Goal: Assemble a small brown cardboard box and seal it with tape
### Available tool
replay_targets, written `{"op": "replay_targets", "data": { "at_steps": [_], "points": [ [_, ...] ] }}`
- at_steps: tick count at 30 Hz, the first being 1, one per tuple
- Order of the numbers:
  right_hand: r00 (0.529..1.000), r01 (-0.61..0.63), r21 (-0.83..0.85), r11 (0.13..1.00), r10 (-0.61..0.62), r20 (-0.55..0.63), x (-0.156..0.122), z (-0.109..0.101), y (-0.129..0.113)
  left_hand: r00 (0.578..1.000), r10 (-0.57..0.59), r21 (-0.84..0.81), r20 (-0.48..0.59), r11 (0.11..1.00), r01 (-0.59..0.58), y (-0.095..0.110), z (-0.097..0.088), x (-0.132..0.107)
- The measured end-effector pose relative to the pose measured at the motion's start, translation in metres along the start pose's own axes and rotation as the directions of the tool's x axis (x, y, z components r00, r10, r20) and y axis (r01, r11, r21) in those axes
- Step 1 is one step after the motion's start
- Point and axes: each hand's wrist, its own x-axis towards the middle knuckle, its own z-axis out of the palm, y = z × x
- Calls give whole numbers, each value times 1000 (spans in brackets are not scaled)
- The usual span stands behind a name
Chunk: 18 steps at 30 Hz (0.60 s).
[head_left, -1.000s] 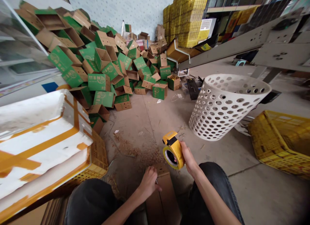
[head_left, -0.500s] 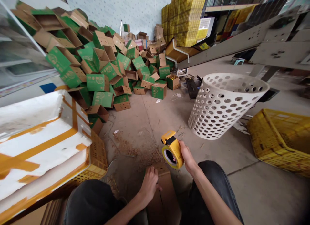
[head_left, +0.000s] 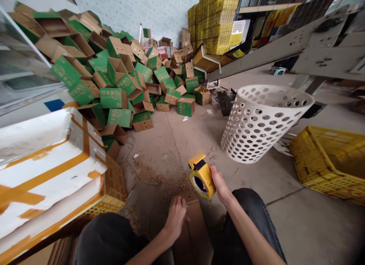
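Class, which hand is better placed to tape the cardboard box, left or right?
Right, probably: the right hand holds the yellow tape dispenser just above the cardboard box, while the left hand rests on the box without the tape.

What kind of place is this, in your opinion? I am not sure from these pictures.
Probably the packing area of a warehouse: a heap of green-printed cardboard boxes, stacked yellow plastic crates, and a yellow tape dispenser in the person's right hand.

Glossy yellow plastic tape dispenser (head_left: pixel 202 177), matt brown cardboard box (head_left: pixel 190 234), smooth white perforated plastic basket (head_left: pixel 256 134)
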Motion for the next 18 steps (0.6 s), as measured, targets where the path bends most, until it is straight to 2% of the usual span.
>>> {"op": "replay_targets", "data": {
  "at_steps": [3,8,18],
  "points": [
    [1000,-1,-2,1000,1,-2,-1,0,-1,1000,28,28,-2,999,-28,-5,0,1],
    [1000,7,8,1000,-7,-15,-2,1,-1,997,53,27,-64,998,-52,-14,3,9],
    [1000,7,22,1000,-7,0,1,0,1,996,59,28,-73,998,-57,-13,-1,7]
  ]
}}
